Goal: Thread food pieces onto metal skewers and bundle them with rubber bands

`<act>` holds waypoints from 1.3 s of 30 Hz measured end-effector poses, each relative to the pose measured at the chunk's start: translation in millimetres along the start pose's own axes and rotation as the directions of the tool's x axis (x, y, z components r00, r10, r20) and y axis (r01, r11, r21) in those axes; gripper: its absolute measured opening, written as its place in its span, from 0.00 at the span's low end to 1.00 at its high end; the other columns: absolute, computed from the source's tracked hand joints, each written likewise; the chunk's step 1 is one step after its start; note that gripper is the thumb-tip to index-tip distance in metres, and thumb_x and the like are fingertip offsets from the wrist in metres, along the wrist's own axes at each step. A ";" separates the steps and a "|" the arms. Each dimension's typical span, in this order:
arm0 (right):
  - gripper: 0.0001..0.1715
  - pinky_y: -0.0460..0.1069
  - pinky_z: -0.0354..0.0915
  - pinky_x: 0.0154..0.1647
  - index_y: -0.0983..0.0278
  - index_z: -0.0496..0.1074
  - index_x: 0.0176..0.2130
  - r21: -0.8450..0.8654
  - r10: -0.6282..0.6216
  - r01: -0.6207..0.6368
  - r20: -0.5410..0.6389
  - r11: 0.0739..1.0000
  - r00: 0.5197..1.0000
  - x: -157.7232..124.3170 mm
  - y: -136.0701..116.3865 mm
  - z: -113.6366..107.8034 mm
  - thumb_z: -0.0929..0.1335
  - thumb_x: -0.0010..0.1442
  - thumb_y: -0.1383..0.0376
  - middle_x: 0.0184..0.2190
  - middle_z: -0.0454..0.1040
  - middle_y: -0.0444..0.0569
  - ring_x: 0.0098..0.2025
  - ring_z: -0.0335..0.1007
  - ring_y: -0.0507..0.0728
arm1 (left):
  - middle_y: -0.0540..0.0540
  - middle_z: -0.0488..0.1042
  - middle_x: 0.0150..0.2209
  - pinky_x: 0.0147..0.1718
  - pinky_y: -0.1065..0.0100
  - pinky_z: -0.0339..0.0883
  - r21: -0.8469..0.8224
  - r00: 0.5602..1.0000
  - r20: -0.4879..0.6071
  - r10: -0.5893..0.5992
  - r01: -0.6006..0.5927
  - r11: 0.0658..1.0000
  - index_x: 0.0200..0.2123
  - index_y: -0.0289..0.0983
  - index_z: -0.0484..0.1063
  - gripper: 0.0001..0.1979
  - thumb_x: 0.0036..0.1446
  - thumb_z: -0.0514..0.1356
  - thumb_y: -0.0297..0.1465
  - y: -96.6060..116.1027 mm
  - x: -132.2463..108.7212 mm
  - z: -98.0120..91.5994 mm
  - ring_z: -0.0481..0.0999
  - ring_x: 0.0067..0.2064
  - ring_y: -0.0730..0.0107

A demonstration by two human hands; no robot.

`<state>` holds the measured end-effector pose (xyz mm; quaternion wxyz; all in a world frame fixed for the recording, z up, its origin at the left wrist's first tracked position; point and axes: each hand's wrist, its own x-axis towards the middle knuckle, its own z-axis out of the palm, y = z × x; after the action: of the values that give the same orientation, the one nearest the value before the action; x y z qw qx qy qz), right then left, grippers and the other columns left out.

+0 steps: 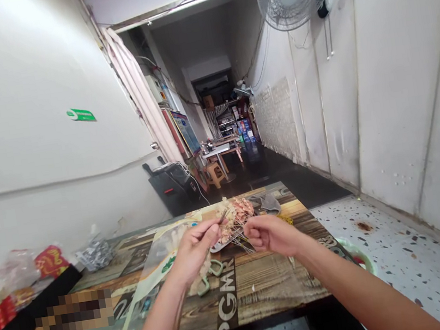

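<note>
My left hand (198,242) is closed, thumb against forefinger, with a thin dark skewer (223,216) poking out from the fingertips. To its right, my right hand (274,236) has its fingers curled in; whatever they hold, if anything, is hidden. Between and beyond both hands, meat skewers (243,207) lie heaped on a plate (218,247), their thin metal ends pointing toward me. Pale green handles (204,285), perhaps of scissors, rest on the table below my left hand. A clear plastic bag with green print (164,261) is spread left of that hand.
The wood-patterned table (264,293) also bears a grey cloth (270,203), a black tray (66,282) with packets, and a bundled clear bag (96,252). A greenish basin (359,254) stands by the right edge. Beyond are a black case (174,188) and a stool (215,174).
</note>
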<state>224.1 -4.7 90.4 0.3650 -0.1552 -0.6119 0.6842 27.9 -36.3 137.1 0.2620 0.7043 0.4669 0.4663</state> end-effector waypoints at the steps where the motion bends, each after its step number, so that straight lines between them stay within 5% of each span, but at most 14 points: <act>1: 0.24 0.45 0.47 0.22 0.66 0.65 0.27 0.144 0.076 -0.083 0.050 0.986 0.996 4.5 0.8 -11.9 0.58 0.58 0.49 0.19 0.50 0.39 0.21 0.44 0.49 | 0.48 0.75 0.25 0.27 0.72 0.62 0.000 1.000 0.006 0.002 -0.002 1.000 0.37 0.33 0.76 0.17 0.54 0.57 0.41 -1.3 -1.7 2.0 0.69 0.26 0.73; 5: 0.30 0.43 0.46 0.20 0.72 0.68 0.33 0.577 0.181 -0.266 0.202 0.772 0.963 11.7 -15.5 -43.4 0.52 0.63 0.52 0.19 0.53 0.41 0.21 0.45 0.48 | 0.48 0.75 0.24 0.28 0.72 0.62 0.267 0.996 -0.004 0.089 -0.084 0.960 0.27 0.35 0.76 0.14 0.54 0.58 0.39 -4.8 -2.7 13.3 0.70 0.27 0.71; 7: 0.33 0.43 0.47 0.20 0.76 0.69 0.38 0.573 0.197 -0.267 0.184 0.775 0.963 7.5 -29.3 -39.0 0.51 0.63 0.51 0.21 0.57 0.44 0.23 0.50 0.49 | 0.47 0.77 0.27 0.31 0.70 0.63 0.428 0.986 0.032 0.163 -0.161 0.889 0.29 0.36 0.77 0.13 0.56 0.56 0.37 -5.2 0.0 17.3 0.72 0.29 0.69; 11: 0.26 0.45 0.51 0.23 0.69 0.71 0.33 0.058 0.066 -0.067 0.029 0.996 0.997 -7.4 -39.8 4.4 0.62 0.56 0.49 0.23 0.61 0.45 0.26 0.54 0.50 | 0.45 0.78 0.31 0.34 0.68 0.64 0.593 0.976 0.117 0.185 -0.218 0.775 0.31 0.38 0.78 0.13 0.57 0.54 0.34 -0.4 9.5 18.2 0.74 0.32 0.67; 13: 0.17 0.45 0.54 0.29 0.66 0.71 0.31 -0.277 -0.164 0.150 -0.028 0.949 0.986 -12.3 -31.2 25.3 0.70 0.47 0.54 0.26 0.63 0.44 0.30 0.55 0.51 | 0.45 0.79 0.36 0.39 0.66 0.65 0.517 0.984 0.064 0.164 -0.174 0.838 0.36 0.38 0.77 0.12 0.56 0.55 0.34 4.6 12.9 14.8 0.75 0.37 0.65; 15: 0.15 0.45 0.54 0.30 0.65 0.70 0.30 -0.380 -0.292 0.241 -0.081 0.893 0.953 -12.0 -17.7 31.8 0.73 0.43 0.59 0.27 0.63 0.44 0.31 0.55 0.50 | 0.44 0.77 0.43 0.44 0.65 0.65 0.327 0.994 0.017 0.109 -0.109 0.939 0.42 0.38 0.75 0.14 0.55 0.56 0.35 9.1 12.5 10.4 0.74 0.43 0.64; 18: 0.12 0.42 0.48 0.20 0.67 0.67 0.27 0.006 -0.011 0.012 -0.152 1.000 0.988 -2.4 -2.6 10.4 0.67 0.52 0.59 0.19 0.55 0.39 0.21 0.48 0.47 | 0.43 0.75 0.46 0.43 0.65 0.66 0.035 0.996 0.087 -0.002 -0.001 0.999 0.46 0.38 0.73 0.18 0.54 0.58 0.38 9.5 5.8 8.3 0.74 0.45 0.63; 20: 0.15 0.40 0.42 0.15 0.70 0.66 0.28 0.379 0.255 -0.230 -0.014 0.896 0.967 4.9 -2.1 -13.4 0.62 0.58 0.60 0.16 0.49 0.36 0.17 0.41 0.45 | 0.43 0.77 0.43 0.40 0.66 0.68 -0.001 0.993 0.110 -0.035 0.035 0.999 0.42 0.37 0.76 0.17 0.53 0.59 0.39 5.1 1.6 11.6 0.75 0.42 0.64; 22: 0.16 0.39 0.39 0.12 0.75 0.67 0.34 0.597 0.330 -0.333 0.119 0.730 0.936 8.6 -9.0 -32.1 0.58 0.60 0.63 0.17 0.50 0.37 0.16 0.42 0.44 | 0.44 0.79 0.38 0.38 0.67 0.68 0.059 0.998 0.050 -0.034 0.031 0.998 0.37 0.36 0.78 0.14 0.51 0.61 0.39 -0.2 0.4 16.6 0.75 0.38 0.65; 27: 0.14 0.37 0.43 0.09 0.78 0.63 0.42 0.723 0.290 -0.359 0.225 0.591 0.930 4.8 -33.1 -38.2 0.58 0.60 0.69 0.19 0.57 0.40 0.17 0.50 0.45 | 0.45 0.79 0.32 0.33 0.68 0.69 0.162 0.984 -0.153 0.096 -0.070 0.984 0.34 0.37 0.78 0.11 0.49 0.62 0.36 -1.0 3.8 22.1 0.76 0.32 0.66; 32: 0.06 0.35 0.49 0.12 0.73 0.64 0.35 0.716 0.334 -0.392 0.231 0.577 0.914 6.9 -49.4 -33.0 0.60 0.58 0.72 0.19 0.57 0.39 0.18 0.52 0.44 | 0.46 0.79 0.33 0.35 0.69 0.68 0.406 0.921 -0.011 0.389 -0.351 0.844 0.35 0.39 0.78 0.09 0.55 0.58 0.32 5.8 2.4 19.0 0.75 0.33 0.69; 36: 0.09 0.37 0.53 0.14 0.73 0.67 0.32 0.396 0.283 -0.278 0.048 0.875 0.958 8.1 -60.8 -16.9 0.60 0.58 0.70 0.19 0.60 0.42 0.20 0.57 0.45 | 0.45 0.78 0.32 0.33 0.69 0.66 0.610 0.891 0.167 0.423 -0.430 0.665 0.39 0.39 0.76 0.12 0.58 0.53 0.30 7.0 3.6 19.2 0.74 0.31 0.70; 38: 0.11 0.42 0.63 0.20 0.71 0.68 0.29 -0.069 0.111 -0.115 -0.053 0.991 0.992 1.3 -57.1 4.6 0.60 0.57 0.69 0.21 0.65 0.46 0.24 0.63 0.49 | 0.46 0.77 0.30 0.32 0.70 0.65 0.671 0.909 0.207 0.361 -0.400 0.624 0.39 0.39 0.76 0.13 0.59 0.51 0.29 7.8 6.1 20.4 0.73 0.30 0.70; 39: 0.10 0.47 0.67 0.27 0.69 0.69 0.28 -0.328 -0.012 -0.012 -0.071 0.945 0.997 -4.7 -51.8 17.4 0.60 0.57 0.69 0.25 0.69 0.48 0.29 0.66 0.52 | 0.46 0.77 0.29 0.32 0.70 0.64 0.674 0.916 0.215 0.338 -0.390 0.627 0.40 0.39 0.76 0.14 0.59 0.51 0.29 7.7 7.5 20.7 0.73 0.30 0.70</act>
<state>231.8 -21.3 142.1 0.3559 -0.2384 -0.7038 0.5668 50.8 -31.5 137.5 -0.1109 0.8448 0.4478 0.2711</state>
